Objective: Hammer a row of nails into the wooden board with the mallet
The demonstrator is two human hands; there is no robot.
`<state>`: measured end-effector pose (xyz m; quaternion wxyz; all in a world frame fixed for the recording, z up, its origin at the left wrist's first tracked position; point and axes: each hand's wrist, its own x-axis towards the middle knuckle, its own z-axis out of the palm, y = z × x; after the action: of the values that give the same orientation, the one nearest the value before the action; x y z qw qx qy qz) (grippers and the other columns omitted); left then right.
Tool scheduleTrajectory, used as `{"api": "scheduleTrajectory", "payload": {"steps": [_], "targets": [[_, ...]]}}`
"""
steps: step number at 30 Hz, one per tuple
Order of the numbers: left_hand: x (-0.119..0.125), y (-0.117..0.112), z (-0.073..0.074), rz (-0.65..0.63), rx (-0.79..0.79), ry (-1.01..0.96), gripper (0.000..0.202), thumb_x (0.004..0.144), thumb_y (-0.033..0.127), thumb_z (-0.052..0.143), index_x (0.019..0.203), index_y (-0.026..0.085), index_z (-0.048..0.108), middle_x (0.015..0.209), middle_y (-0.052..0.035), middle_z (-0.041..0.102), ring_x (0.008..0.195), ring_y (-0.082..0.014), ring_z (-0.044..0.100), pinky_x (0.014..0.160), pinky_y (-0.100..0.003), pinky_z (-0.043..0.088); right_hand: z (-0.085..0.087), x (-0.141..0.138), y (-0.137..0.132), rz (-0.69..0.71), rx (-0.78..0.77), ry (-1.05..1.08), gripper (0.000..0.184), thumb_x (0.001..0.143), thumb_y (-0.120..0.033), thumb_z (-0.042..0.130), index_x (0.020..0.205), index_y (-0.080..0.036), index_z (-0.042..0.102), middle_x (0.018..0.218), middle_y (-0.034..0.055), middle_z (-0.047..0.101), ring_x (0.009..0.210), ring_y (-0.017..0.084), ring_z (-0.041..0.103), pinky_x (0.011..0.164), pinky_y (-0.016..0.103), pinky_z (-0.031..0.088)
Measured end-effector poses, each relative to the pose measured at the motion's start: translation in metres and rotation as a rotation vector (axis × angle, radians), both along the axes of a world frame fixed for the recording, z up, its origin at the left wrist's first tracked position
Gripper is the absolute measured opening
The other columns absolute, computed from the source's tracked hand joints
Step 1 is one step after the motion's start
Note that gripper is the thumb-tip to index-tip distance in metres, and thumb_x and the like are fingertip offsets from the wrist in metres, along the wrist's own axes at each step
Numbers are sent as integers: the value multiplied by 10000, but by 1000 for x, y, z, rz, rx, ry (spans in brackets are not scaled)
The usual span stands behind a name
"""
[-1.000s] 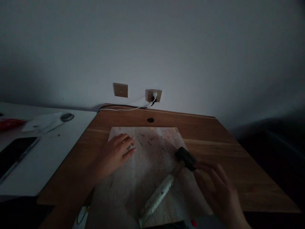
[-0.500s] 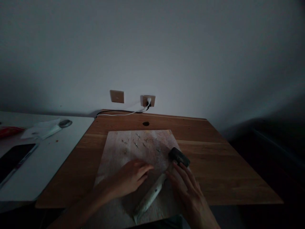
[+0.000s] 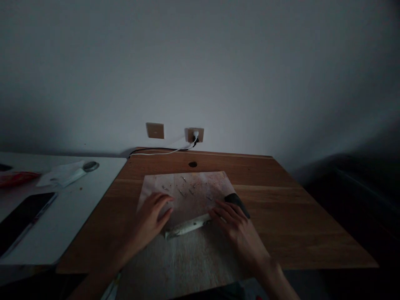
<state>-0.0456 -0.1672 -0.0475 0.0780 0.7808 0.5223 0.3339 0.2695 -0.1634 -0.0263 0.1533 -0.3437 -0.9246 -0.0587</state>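
Note:
A hammer with a dark blocky head (image 3: 236,202) and a worn, pale handle (image 3: 189,225) lies across a wooden board (image 3: 187,258). My right hand (image 3: 233,223) is closed over the handle close to the head, its fingers partly hiding that stretch. Left of the handle, over the board's left part, my left hand (image 3: 153,214) is open and empty, thumb and fingers apart. Several small metal pieces (image 3: 182,193), like nails or screws, are scattered on the board's far half; they are too small to tell which.
The board rests on a brown wooden table (image 3: 293,225) against a wall. A socket (image 3: 196,135) with plugged-in cables (image 3: 162,152) is behind it. On a white table (image 3: 75,208) at left are a dark phone-like device (image 3: 23,218), a roll of tape (image 3: 91,166) and papers (image 3: 61,174).
The hammer's handle has swung farther from me and now lies more crosswise, with my right hand on it. My left hand has moved left and away from me, its fingers opening.

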Motion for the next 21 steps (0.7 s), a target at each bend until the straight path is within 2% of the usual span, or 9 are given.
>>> {"api": "scheduleTrajectory", "payload": {"steps": [4, 5, 8, 10, 12, 14, 17, 19, 21], "targets": [[-32, -48, -18, 191, 51, -13, 238, 1014, 356, 551, 1216, 270, 642, 1324, -70, 633, 1209, -255, 650, 1038, -445, 567, -9, 14, -12, -67, 58, 58, 515, 994, -56, 524, 1468, -251, 565, 1497, 95, 605, 1442, 333, 487, 1092, 528, 502], [-38, -61, -24, 241, 60, -14, 253, 1011, 383, 551, 1216, 266, 641, 1348, -77, 621, 1223, -264, 646, 1039, -450, 570, -15, 22, -17, -140, 110, 128, 479, 1017, -113, 522, 1470, -264, 559, 1512, 113, 573, 1420, 337, 499, 1067, 534, 513], [-49, -97, -42, 291, 53, -18, 301, 1003, 396, 552, 1270, 272, 613, 1377, -87, 614, 1260, -272, 633, 1028, -438, 587, -42, 51, -32, -516, 248, 379, 399, 1045, -306, 521, 1428, -208, 571, 1409, 194, 593, 1258, 365, 596, 985, 570, 546], [-49, -114, -50, 271, 55, -19, 319, 1001, 381, 551, 1302, 287, 598, 1413, -92, 596, 1306, -274, 608, 1034, -430, 587, -62, 68, -39, -636, 173, 294, 422, 1059, -361, 423, 1405, -184, 588, 1335, 214, 650, 1192, 399, 629, 918, 613, 554], [-45, -125, -53, 267, 66, -21, 308, 1001, 377, 548, 1289, 290, 610, 1465, -101, 559, 1364, -289, 564, 1053, -449, 578, -76, 79, -42, -713, 90, 186, 430, 1053, -398, 392, 1343, -197, 637, 1249, 196, 718, 1119, 411, 660, 817, 607, 577], [-40, -129, -50, 288, 63, -36, 281, 1005, 379, 539, 1251, 280, 634, 1510, -110, 521, 1415, -310, 516, 1077, -479, 563, -83, 86, -41, -710, 56, 105, 434, 1046, -418, 396, 1312, -215, 673, 1245, 180, 740, 1153, 431, 650, 795, 616, 580], [-38, -129, -42, 319, 40, -51, 273, 1008, 371, 537, 1235, 265, 647, 1554, -114, 485, 1445, -325, 480, 1106, -511, 542, -82, 88, -39, -666, 115, 42, 411, 1043, -384, 411, 1263, -236, 725, 1321, 157, 722, 1217, 456, 614, 860, 666, 550], [-46, -126, -38, 314, 51, -19, 280, 988, 375, 571, 1235, 272, 655, 1556, -105, 483, 1431, -334, 492, 1095, -523, 552, -80, 85, -37, -567, 156, 16, 384, 1042, -318, 414, 1218, -256, 750, 1346, 129, 715, 1229, 442, 621, 901, 654, 542], [-59, -121, -37, 338, 85, 22, 283, 967, 386, 596, 1224, 289, 665, 1538, -95, 493, 1405, -340, 514, 1077, -535, 566, -82, 75, -36, -409, 162, 12, 377, 1038, -262, 422, 1254, -274, 731, 1393, 105, 697, 1281, 411, 616, 944, 619, 545]]}}
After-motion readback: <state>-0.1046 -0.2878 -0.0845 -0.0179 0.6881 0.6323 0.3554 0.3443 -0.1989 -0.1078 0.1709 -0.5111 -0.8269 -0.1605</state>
